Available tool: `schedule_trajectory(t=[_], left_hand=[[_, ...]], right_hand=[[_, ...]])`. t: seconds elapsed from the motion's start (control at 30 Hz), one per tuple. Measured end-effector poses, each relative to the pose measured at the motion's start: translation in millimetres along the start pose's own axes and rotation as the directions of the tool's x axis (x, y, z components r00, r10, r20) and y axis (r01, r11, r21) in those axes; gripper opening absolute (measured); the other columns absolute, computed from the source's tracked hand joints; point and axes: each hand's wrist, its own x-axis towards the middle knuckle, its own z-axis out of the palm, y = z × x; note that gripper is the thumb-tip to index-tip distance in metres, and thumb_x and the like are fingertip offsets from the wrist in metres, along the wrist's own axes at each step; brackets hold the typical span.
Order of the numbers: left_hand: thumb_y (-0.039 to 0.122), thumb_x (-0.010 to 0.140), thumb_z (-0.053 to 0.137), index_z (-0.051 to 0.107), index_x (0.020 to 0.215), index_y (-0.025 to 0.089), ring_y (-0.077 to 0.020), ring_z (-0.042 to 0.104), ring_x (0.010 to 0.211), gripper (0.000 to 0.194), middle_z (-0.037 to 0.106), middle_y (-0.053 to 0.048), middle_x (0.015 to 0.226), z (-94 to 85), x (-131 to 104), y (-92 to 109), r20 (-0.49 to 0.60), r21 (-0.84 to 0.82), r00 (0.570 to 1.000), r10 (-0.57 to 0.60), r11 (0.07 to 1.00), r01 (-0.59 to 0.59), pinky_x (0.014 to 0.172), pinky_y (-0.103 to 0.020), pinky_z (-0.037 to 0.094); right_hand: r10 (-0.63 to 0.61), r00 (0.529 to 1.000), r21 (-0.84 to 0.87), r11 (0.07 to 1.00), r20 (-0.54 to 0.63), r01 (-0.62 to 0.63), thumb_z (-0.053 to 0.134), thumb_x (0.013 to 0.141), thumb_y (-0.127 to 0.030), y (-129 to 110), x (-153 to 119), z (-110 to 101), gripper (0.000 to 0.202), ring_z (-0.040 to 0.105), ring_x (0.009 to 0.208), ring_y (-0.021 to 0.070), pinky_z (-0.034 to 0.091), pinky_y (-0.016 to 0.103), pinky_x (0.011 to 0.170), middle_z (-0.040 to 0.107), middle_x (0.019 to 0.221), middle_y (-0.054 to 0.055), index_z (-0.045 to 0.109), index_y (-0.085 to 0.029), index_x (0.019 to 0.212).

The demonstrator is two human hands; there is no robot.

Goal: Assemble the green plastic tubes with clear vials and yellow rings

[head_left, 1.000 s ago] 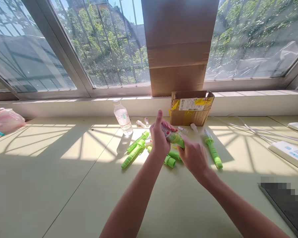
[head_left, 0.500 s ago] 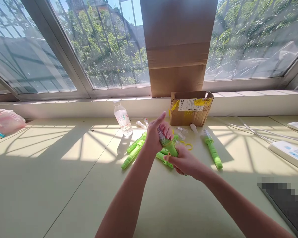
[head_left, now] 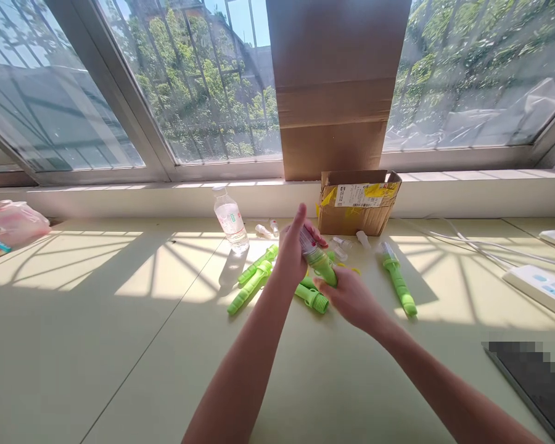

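A green tube with a clear top (head_left: 322,265) is held tilted between both hands above the table. Around its clear upper end, my left hand (head_left: 295,246) is closed, thumb pointing up. My right hand (head_left: 349,295) grips the green lower end. Below the hands lies a green tube with a threaded open end (head_left: 314,300). Two more green tubes (head_left: 252,287) rest left of the hands. Off to the right is a green tube with a clear tip (head_left: 400,283). Small clear pieces (head_left: 342,243) lie behind the hands, and yellow rings there are partly hidden.
Behind the hands stands an open cardboard box (head_left: 358,216). A clear bottle (head_left: 231,221) is at back left, with small white pieces (head_left: 264,231) beside it. A power strip (head_left: 541,287) with cables and a dark flat object (head_left: 527,382) are on the right; a pink bag (head_left: 16,222) is far left.
The right hand has shifted and its fingers have changed position on the green end. The left fingers have moved around the clear end. More of the threaded tube below shows; the camera view has shifted slightly.
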Motion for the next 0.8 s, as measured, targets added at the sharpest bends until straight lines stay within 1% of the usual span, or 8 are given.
schedule_trajectory(t=[0.07, 0.1, 0.17, 0.23, 0.37, 0.53, 0.67, 0.8], left_hand=[[0.057, 0.071, 0.062, 0.044, 0.051, 0.018, -0.0094, 0.053, 0.044, 0.048, 0.048, 0.003, 0.046, 4.2, -0.7, -7.1, -0.11, 0.007, 0.993, 0.041, 0.999, -0.04, 0.05, -0.025, 0.045], [0.058, 0.071, 0.061, 0.044, 0.05, 0.018, -0.0093, 0.053, 0.044, 0.048, 0.048, 0.003, 0.046, 6.2, -1.5, -10.6, -0.145, -0.004, 0.988, 0.057, 0.998, -0.059, 0.05, -0.024, 0.045], [0.058, 0.072, 0.059, 0.044, 0.048, 0.018, -0.0088, 0.052, 0.042, 0.049, 0.045, 0.004, 0.043, 9.4, -3.7, -15.6, -0.194, -0.012, 0.977, 0.084, 0.996, -0.088, 0.05, -0.023, 0.044], [0.057, 0.073, 0.058, 0.043, 0.046, 0.018, -0.0085, 0.052, 0.041, 0.05, 0.041, 0.005, 0.039, 11.4, -5.8, -16.9, -0.222, 0.025, 0.968, 0.119, 0.993, -0.116, 0.048, -0.022, 0.043], [0.051, 0.071, 0.062, 0.041, 0.043, 0.018, -0.0075, 0.049, 0.035, 0.049, 0.036, 0.006, 0.035, 10.5, -7.1, -10.1, -0.209, 0.136, 0.963, 0.167, 0.981, -0.141, 0.044, -0.02, 0.04], [0.038, 0.067, 0.068, 0.038, 0.043, 0.018, -0.0084, 0.045, 0.031, 0.043, 0.038, 0.007, 0.035, 4.8, -4.9, -0.5, -0.106, 0.165, 0.99, 0.098, 0.983, -0.08, 0.036, -0.022, 0.036], [0.036, 0.066, 0.068, 0.039, 0.043, 0.018, -0.0089, 0.046, 0.031, 0.042, 0.04, 0.006, 0.035, 2.0, -4.6, 2.2, -0.029, 0.165, 0.998, 0.059, 0.985, -0.053, 0.033, -0.022, 0.033], [0.038, 0.069, 0.067, 0.039, 0.042, 0.017, -0.0081, 0.044, 0.031, 0.044, 0.04, 0.006, 0.034, -1.1, -4.2, 3.6, 0.092, 0.134, 0.996, -0.023, 0.991, 0.01, 0.033, -0.022, 0.033]], right_hand=[[-0.065, 0.966, -0.356, 0.934, -0.249, -0.029, 0.044, 0.083, -0.027, 3.0, 1.0, -0.2, 0.015, 0.041, 0.049, 0.0119, 0.021, 0.025, 0.049, 0.044, 0.055, -0.002, 0.048, -0.02, 0.07], [-0.096, 0.946, -0.478, 0.876, -0.31, -0.067, 0.045, 0.082, -0.025, 4.7, 0.9, -0.6, 0.012, 0.041, 0.05, 0.0126, 0.019, 0.026, 0.05, 0.045, 0.056, -0.001, 0.051, -0.02, 0.075], [-0.131, 0.927, -0.602, 0.79, -0.351, -0.116, 0.046, 0.081, -0.025, 7.7, 0.0, -0.6, 0.01, 0.039, 0.049, 0.013, 0.016, 0.027, 0.051, 0.047, 0.057, 0.0, 0.054, -0.02, 0.08], [-0.149, 0.93, -0.609, 0.787, -0.337, -0.095, 0.047, 0.081, -0.026, 9.1, -0.9, 1.1, 0.01, 0.037, 0.048, 0.0123, 0.015, 0.027, 0.051, 0.047, 0.057, 0.0, 0.053, -0.02, 0.076], [-0.169, 0.947, -0.421, 0.906, -0.272, 0.041, 0.045, 0.08, -0.024, 5.1, -1.9, 6.3, 0.017, 0.032, 0.05, 0.0107, 0.019, 0.026, 0.051, 0.041, 0.054, -0.002, 0.042, -0.02, 0.063], [-0.205, 0.976, 0.002, 0.979, -0.074, 0.206, 0.045, 0.079, -0.026, -4.1, -4.8, 6.9, 0.026, 0.029, 0.051, 0.0086, 0.023, 0.023, 0.048, 0.034, 0.054, -0.004, 0.027, -0.02, 0.06], [-0.066, 0.99, 0.294, 0.956, 0.128, 0.026, 0.048, 0.079, -0.031, -5.1, -9.6, 9.6, 0.028, 0.025, 0.043, 0.0064, 0.02, 0.021, 0.04, 0.028, 0.05, -0.007, 0.028, -0.022, 0.062], [0.043, 0.946, 0.465, 0.863, 0.321, -0.197, 0.052, 0.079, -0.039, -4.2, -14.7, 14.5, 0.03, 0.023, 0.035, 0.0058, 0.02, 0.02, 0.032, 0.03, 0.044, -0.009, 0.031, -0.023, 0.065]])
